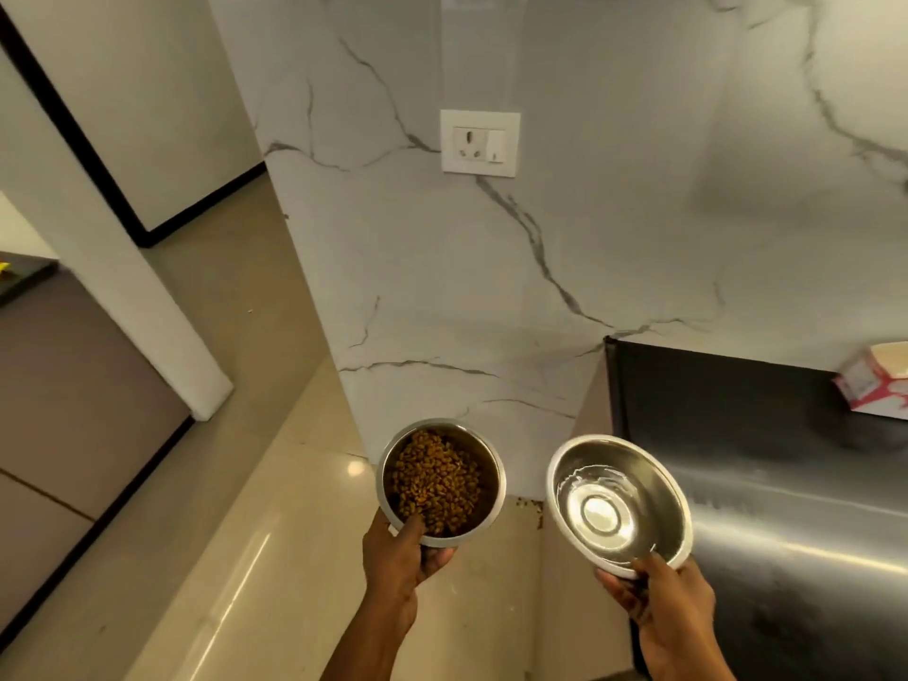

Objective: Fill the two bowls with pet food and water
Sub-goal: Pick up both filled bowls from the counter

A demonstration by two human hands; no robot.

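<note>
L hand pinches rim, round steel bowl of brown kibble, below white wall socket. R hand pinches rim, round steel bowl of water, below-right of socket. Filling looks done.

We see two polished steel bowls, mirror-bright; dry, matt brown kibble; a glossy veined marble wall; shiny floor tiles; a brushed, dark glossy worktop; and a cardboard carton.

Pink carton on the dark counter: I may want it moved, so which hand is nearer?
Right. The right hand, gripping the water bowl, is down-left of the carton; the left hand, gripping the kibble bowl, is farther left.
</note>
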